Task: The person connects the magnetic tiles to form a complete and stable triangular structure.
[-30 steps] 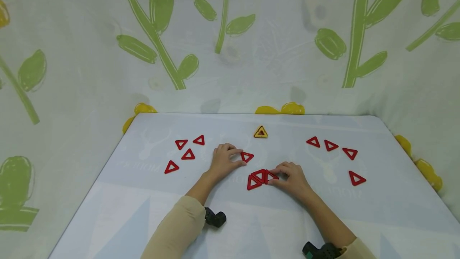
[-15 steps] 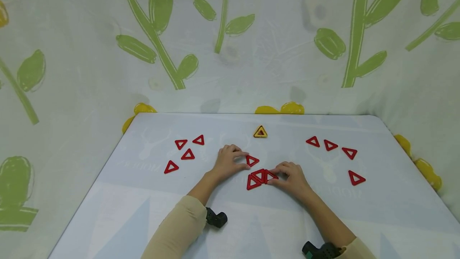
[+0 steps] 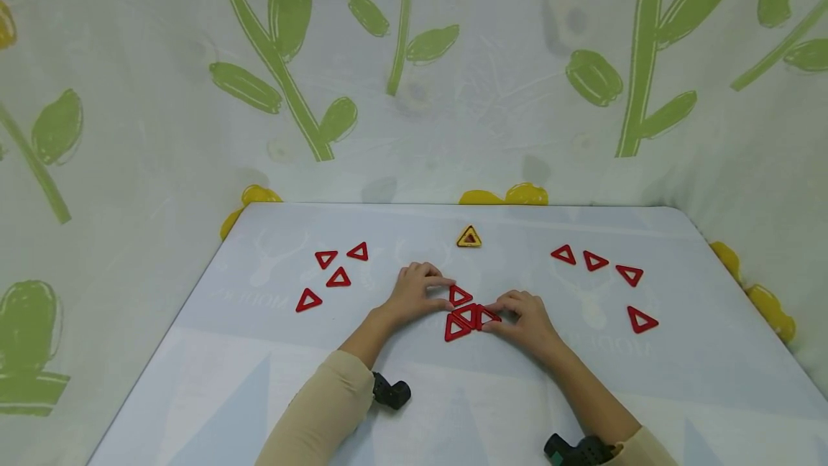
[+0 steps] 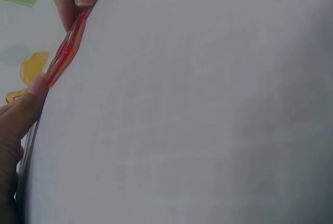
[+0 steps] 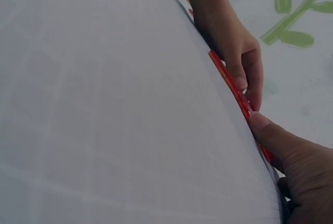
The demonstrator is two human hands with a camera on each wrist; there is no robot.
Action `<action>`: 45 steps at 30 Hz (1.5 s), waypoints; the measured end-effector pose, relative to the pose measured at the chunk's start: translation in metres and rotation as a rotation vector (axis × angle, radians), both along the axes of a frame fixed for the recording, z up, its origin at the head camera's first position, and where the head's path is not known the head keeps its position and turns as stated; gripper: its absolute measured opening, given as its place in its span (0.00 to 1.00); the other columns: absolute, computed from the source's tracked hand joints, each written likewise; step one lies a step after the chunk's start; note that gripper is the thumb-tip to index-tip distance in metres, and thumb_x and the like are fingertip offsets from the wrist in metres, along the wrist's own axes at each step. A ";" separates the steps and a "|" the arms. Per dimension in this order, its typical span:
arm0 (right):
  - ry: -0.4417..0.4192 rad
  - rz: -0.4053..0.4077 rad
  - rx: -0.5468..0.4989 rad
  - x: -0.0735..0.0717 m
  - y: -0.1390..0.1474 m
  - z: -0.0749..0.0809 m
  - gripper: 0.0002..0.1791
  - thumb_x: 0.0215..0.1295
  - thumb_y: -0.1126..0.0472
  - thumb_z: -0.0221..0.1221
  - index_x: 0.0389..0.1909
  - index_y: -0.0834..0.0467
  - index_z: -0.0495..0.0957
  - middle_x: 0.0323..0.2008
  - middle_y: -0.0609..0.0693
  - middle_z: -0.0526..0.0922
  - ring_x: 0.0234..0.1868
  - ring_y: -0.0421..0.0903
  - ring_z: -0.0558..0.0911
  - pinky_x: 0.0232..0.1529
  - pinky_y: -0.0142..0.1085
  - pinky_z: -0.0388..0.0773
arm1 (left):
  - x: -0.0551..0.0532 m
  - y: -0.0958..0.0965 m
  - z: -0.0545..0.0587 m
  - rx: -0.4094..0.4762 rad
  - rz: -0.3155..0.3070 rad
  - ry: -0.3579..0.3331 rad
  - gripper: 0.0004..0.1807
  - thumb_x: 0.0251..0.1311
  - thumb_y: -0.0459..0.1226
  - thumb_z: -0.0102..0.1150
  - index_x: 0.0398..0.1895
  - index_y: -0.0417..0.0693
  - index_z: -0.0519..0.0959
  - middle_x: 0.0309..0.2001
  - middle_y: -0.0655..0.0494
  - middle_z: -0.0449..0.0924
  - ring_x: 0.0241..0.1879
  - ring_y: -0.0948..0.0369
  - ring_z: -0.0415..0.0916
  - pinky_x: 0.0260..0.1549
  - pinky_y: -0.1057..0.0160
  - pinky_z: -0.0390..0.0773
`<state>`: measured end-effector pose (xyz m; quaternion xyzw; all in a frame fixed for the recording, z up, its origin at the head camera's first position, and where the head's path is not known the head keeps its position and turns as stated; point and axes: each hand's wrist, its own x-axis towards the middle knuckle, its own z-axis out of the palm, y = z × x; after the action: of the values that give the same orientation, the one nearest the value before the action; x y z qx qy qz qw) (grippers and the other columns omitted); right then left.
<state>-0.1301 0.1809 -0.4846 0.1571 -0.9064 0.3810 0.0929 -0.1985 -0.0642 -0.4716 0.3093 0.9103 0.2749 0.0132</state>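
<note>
In the head view several red triangular frame tiles lie together mid-table. My left hand [image 3: 414,293] pinches the upper tile [image 3: 463,301] between thumb and finger, its lower edge right at the group. On the right side, my right hand [image 3: 527,318] grips another tile [image 3: 479,318] by its outer sides. Between them sits a middle tile [image 3: 465,308], with a lower-left tile [image 3: 458,336] against it. The left wrist view catches the red tiles [image 4: 67,52] edge-on, thumb at their near end. From the right wrist, the right thumb [image 5: 263,125] presses the red edge.
Several loose red triangles [image 3: 338,284] lie at the left, and several more [image 3: 596,267] are scattered at the right. A yellow triangular piece with a dark centre [image 3: 469,243] rests near the back edge of the white table [image 3: 414,423]. A flower-printed curtain [image 3: 485,128] hangs behind.
My left hand has slid its red triangle right and toward me, up to the top of the group. The right hand has stayed in place on its tile.
</note>
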 end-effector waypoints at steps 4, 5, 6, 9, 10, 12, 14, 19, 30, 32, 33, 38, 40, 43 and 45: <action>0.022 0.009 -0.011 0.000 0.000 -0.001 0.15 0.45 0.55 0.73 0.36 0.52 0.86 0.32 0.42 0.81 0.35 0.40 0.72 0.38 0.39 0.64 | -0.001 0.000 0.000 -0.019 -0.022 0.000 0.24 0.52 0.51 0.66 0.53 0.59 0.81 0.47 0.57 0.72 0.50 0.58 0.64 0.51 0.54 0.61; 0.025 0.011 -0.014 0.000 0.000 -0.001 0.15 0.45 0.55 0.73 0.36 0.52 0.86 0.32 0.42 0.81 0.35 0.40 0.72 0.38 0.39 0.64 | -0.001 -0.001 0.000 -0.021 -0.027 -0.002 0.24 0.52 0.51 0.66 0.53 0.59 0.81 0.47 0.57 0.72 0.50 0.58 0.64 0.51 0.54 0.61; 0.024 0.011 -0.014 0.000 0.000 -0.001 0.15 0.45 0.55 0.73 0.36 0.52 0.86 0.32 0.42 0.81 0.35 0.40 0.72 0.38 0.39 0.64 | -0.001 -0.001 0.000 -0.023 -0.030 -0.008 0.24 0.52 0.51 0.66 0.53 0.60 0.81 0.48 0.57 0.72 0.50 0.58 0.64 0.51 0.54 0.60; 0.021 0.008 -0.008 0.000 0.000 -0.002 0.15 0.45 0.55 0.73 0.36 0.52 0.86 0.32 0.41 0.81 0.35 0.39 0.72 0.38 0.39 0.64 | -0.002 -0.001 -0.001 -0.032 -0.036 -0.016 0.24 0.52 0.52 0.66 0.53 0.60 0.81 0.48 0.57 0.72 0.51 0.57 0.64 0.52 0.53 0.60; 0.019 0.007 -0.006 0.000 0.000 -0.002 0.15 0.45 0.55 0.73 0.37 0.52 0.86 0.32 0.41 0.81 0.35 0.39 0.72 0.38 0.39 0.64 | -0.002 -0.001 -0.002 -0.033 -0.035 -0.016 0.24 0.51 0.52 0.66 0.53 0.60 0.81 0.48 0.56 0.72 0.51 0.57 0.64 0.52 0.53 0.60; 0.018 0.006 -0.002 0.000 0.001 -0.002 0.15 0.45 0.55 0.73 0.37 0.52 0.86 0.32 0.41 0.80 0.35 0.39 0.72 0.38 0.39 0.64 | -0.002 -0.001 -0.002 -0.031 -0.030 -0.011 0.24 0.51 0.52 0.67 0.53 0.61 0.81 0.48 0.57 0.72 0.51 0.58 0.64 0.52 0.53 0.61; 0.019 0.007 -0.001 0.001 0.000 -0.001 0.16 0.45 0.55 0.73 0.38 0.52 0.86 0.32 0.41 0.80 0.35 0.39 0.72 0.38 0.39 0.64 | -0.002 -0.001 -0.003 -0.027 -0.021 -0.006 0.24 0.50 0.52 0.67 0.52 0.60 0.81 0.47 0.57 0.73 0.50 0.58 0.64 0.51 0.54 0.61; 0.010 -0.003 0.001 0.001 0.000 0.000 0.17 0.47 0.56 0.72 0.40 0.53 0.86 0.34 0.43 0.80 0.36 0.40 0.73 0.38 0.38 0.67 | 0.001 -0.001 -0.003 0.001 0.013 -0.007 0.24 0.48 0.51 0.69 0.50 0.58 0.82 0.46 0.56 0.74 0.49 0.58 0.65 0.50 0.54 0.62; 0.036 -0.071 0.002 0.002 -0.001 -0.001 0.21 0.46 0.58 0.73 0.44 0.57 0.84 0.38 0.49 0.79 0.40 0.44 0.74 0.39 0.40 0.72 | 0.016 0.005 -0.003 0.040 0.150 0.057 0.24 0.44 0.52 0.72 0.45 0.56 0.83 0.41 0.57 0.74 0.45 0.59 0.67 0.48 0.57 0.64; 0.036 -0.102 0.010 0.002 -0.004 -0.002 0.22 0.45 0.58 0.73 0.44 0.58 0.84 0.39 0.51 0.78 0.41 0.46 0.74 0.39 0.40 0.73 | 0.019 0.006 -0.003 0.036 0.180 0.081 0.24 0.43 0.54 0.72 0.45 0.55 0.84 0.40 0.58 0.74 0.44 0.60 0.68 0.46 0.58 0.65; 0.033 -0.119 0.015 0.002 -0.005 -0.002 0.22 0.45 0.58 0.73 0.44 0.59 0.83 0.39 0.52 0.78 0.41 0.47 0.74 0.39 0.41 0.73 | 0.021 0.007 -0.003 0.041 0.191 0.092 0.25 0.43 0.54 0.72 0.44 0.55 0.84 0.39 0.58 0.74 0.44 0.59 0.68 0.45 0.58 0.65; 0.023 -0.160 0.024 0.001 -0.006 -0.001 0.23 0.46 0.58 0.73 0.45 0.60 0.83 0.39 0.53 0.77 0.40 0.48 0.74 0.39 0.42 0.73 | 0.028 0.011 -0.003 0.062 0.238 0.122 0.25 0.42 0.54 0.72 0.43 0.53 0.84 0.37 0.58 0.75 0.43 0.60 0.68 0.42 0.59 0.65; 0.013 -0.174 0.039 0.001 -0.007 -0.001 0.24 0.47 0.58 0.72 0.47 0.60 0.82 0.40 0.54 0.77 0.41 0.49 0.74 0.40 0.43 0.74 | 0.031 0.013 -0.004 0.074 0.262 0.128 0.24 0.42 0.53 0.72 0.42 0.53 0.84 0.37 0.58 0.75 0.42 0.60 0.68 0.42 0.59 0.65; -0.011 -0.195 0.067 0.003 -0.007 0.001 0.25 0.49 0.57 0.71 0.49 0.61 0.81 0.41 0.56 0.76 0.43 0.50 0.74 0.41 0.45 0.75 | 0.036 0.016 -0.006 0.105 0.292 0.146 0.23 0.42 0.53 0.73 0.41 0.53 0.84 0.37 0.57 0.76 0.41 0.59 0.69 0.42 0.58 0.65; -0.026 -0.199 0.074 0.003 -0.007 0.002 0.25 0.50 0.57 0.70 0.51 0.61 0.80 0.42 0.56 0.75 0.44 0.51 0.73 0.42 0.46 0.74 | 0.038 0.017 -0.008 0.117 0.306 0.160 0.23 0.42 0.53 0.72 0.41 0.53 0.84 0.37 0.56 0.76 0.41 0.58 0.69 0.42 0.57 0.65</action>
<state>-0.1268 0.1740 -0.4824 0.0646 -0.9321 0.3382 0.1125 -0.1600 -0.0472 -0.4797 0.1881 0.9274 0.3005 -0.1192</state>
